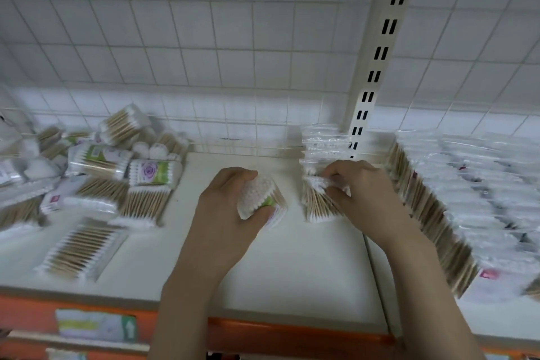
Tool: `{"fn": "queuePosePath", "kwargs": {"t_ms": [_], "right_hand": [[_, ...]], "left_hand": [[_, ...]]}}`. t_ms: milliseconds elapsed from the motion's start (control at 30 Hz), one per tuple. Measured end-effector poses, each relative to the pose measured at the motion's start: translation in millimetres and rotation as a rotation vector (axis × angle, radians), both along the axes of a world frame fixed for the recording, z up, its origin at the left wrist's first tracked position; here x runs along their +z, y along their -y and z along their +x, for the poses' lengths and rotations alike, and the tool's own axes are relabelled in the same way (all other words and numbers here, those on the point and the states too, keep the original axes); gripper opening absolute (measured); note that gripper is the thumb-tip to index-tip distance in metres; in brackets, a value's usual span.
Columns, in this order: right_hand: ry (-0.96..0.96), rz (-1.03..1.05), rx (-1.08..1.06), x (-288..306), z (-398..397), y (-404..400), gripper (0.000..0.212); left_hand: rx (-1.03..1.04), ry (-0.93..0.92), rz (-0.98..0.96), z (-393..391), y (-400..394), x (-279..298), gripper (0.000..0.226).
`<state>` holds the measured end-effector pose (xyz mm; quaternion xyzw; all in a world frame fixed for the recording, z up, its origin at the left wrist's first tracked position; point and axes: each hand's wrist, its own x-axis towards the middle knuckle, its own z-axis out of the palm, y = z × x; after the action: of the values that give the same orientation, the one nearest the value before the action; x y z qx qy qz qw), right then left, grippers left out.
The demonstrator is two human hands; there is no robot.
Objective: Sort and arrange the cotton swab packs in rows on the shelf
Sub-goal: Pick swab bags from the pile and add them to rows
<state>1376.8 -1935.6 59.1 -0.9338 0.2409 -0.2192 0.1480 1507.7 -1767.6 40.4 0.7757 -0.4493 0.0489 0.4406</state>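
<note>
The left hand [225, 207] grips one swab pack [260, 199] at shelf [292, 272] centre. The right hand [359, 193], at 3 o'clock from it, pinches one pack of the upright row [318, 181]. At 9 o'clock lies a loose heap [96, 172], too blurred to count.

Dim, even light; strong motion blur at sides; wide-angle bending at edges.

Motion blur smears the loose pile of swab packs [96, 172] at left; label print unreadable. The rows of packs [467, 199] at right run off the right edge, count unclear. Right hand [362, 193] fingertips are buried among packs, grip not clear. Price tag [96, 326] on the shelf edge is blurred and illegible. Both forearms are cut off at the bottom edge.
</note>
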Motion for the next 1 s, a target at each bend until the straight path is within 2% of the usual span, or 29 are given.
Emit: {"fn": "queuePosePath", "kwargs": {"t_ms": [167,500,1000], "right_hand": [[0.109,0.067,0.004,-9.2,-2.4,4.5,0.025],[0.112,-0.010,-0.011,-8.9,-18.8,-13.8,0.046],[0.195,0.002,-0.176,10.6,-123.4,-75.9,0.032]], "left_hand": [[0.053,0.007,0.069,-17.5,-7.4,-7.5,0.050],[0.111,0.085,0.200,-41.6,-22.6,-11.0,0.063],[-0.052,0.106,0.030,-109.6,-17.1,18.0,0.055]]}}
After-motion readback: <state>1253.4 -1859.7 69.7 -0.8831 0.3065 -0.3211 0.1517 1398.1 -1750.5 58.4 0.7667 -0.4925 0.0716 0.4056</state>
